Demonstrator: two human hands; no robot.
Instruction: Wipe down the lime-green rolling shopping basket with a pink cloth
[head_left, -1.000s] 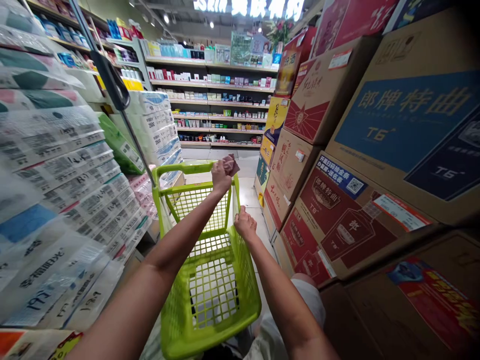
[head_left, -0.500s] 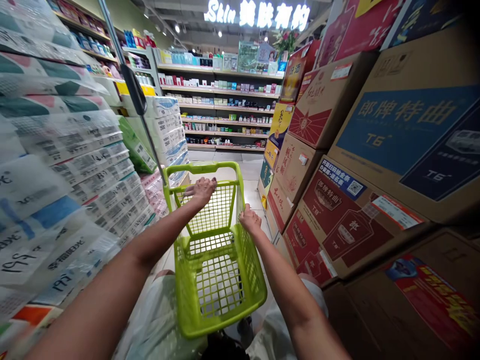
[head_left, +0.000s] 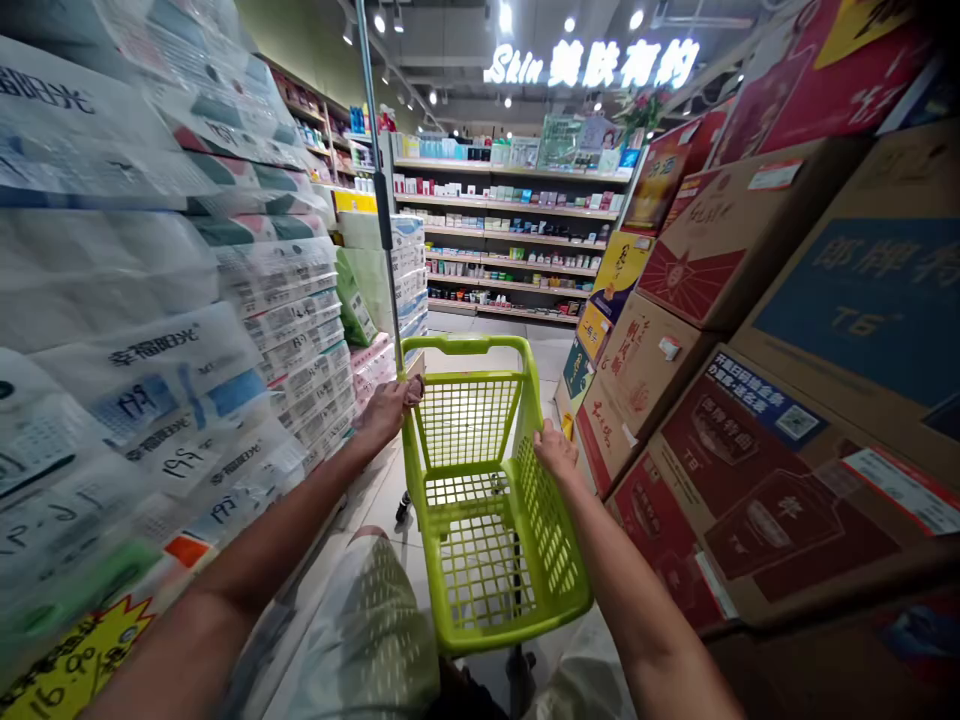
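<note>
While the head view is looking down a narrow shop aisle, a lime-green plastic basket (head_left: 491,500) is standing low in the middle of it, between the person's two bare forearms. Its walls and bottom are showing a moulded square-grid mesh with a thick smooth rim, and a looped green handle is rising at its far end. Nothing is lying inside; pale floor is showing through the mesh. A thin metal pole with a dark grip (head_left: 382,215) is rising from the basket's left far corner, up past the top of the frame.

The left hand (head_left: 390,408) is curling around that corner where the pole meets the rim, fingers closed on it. The right hand (head_left: 553,450) is resting on the right rim, fingers bent over the edge, gripping it.

Glossy, soft plastic-wrapped packs (head_left: 187,340) are stacking up along the left side. Square-edged cardboard cartons (head_left: 750,330), printed red, blue and brown, are piling up on the right, just beside the basket. Shelves of small goods (head_left: 517,235) are crossing the far end.
</note>
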